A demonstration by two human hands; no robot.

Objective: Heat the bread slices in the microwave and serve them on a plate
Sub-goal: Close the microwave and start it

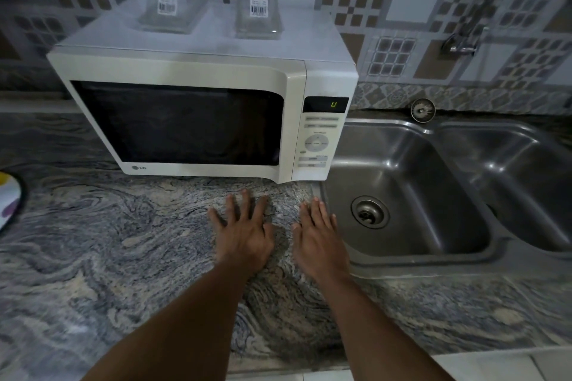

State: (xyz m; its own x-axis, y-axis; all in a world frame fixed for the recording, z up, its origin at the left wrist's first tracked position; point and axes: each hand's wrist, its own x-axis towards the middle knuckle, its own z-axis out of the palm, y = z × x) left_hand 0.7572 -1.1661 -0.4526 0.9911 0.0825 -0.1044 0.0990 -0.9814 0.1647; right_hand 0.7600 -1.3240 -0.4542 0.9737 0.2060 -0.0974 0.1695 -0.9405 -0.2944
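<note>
A white microwave [198, 71] stands on the marbled grey countertop [108, 241] with its door shut; the dark window shows nothing inside. Its display [333, 104] glows green. At the far left edge sits part of a white plate [9, 198] with coloured spots. No bread is visible. My left hand [244, 232] and my right hand [318, 238] lie flat on the counter just in front of the microwave, fingers spread, holding nothing.
Two clear glass containers [168, 0] [259, 9] with barcode stickers stand on top of the microwave. A steel double sink [411, 164] lies directly right of my right hand, with a curved tap [483, 9] on the tiled wall behind it.
</note>
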